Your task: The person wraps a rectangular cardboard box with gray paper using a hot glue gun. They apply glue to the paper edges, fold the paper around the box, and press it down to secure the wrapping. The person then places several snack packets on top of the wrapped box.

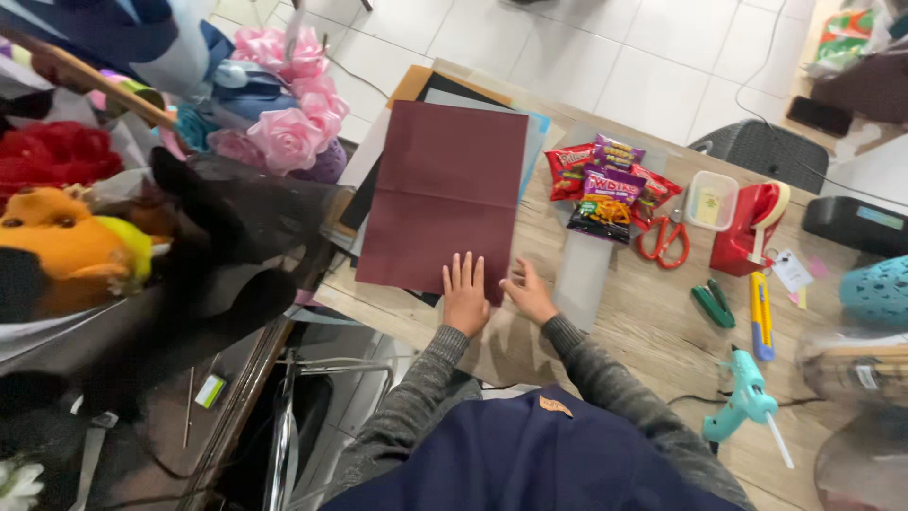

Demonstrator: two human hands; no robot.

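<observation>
A dark maroon paper sheet [440, 189] lies flat on the wooden table [643, 322], on top of a stack of black, grey and tan sheets. My left hand [464, 293] rests palm down with fingers spread on the sheet's near edge. My right hand [529, 293] sits just to the right of it, fingers apart, touching the sheet's near right corner and the table. Neither hand holds anything.
Snack packets [605, 185], red scissors [663, 238], a red tape dispenser [752, 227], a small clear box [710, 200], a green stapler [712, 305], a yellow cutter [761, 315] and a teal glue gun [747, 402] lie to the right. Pink paper flowers [288, 137] and plush toys [66, 251] fill the left.
</observation>
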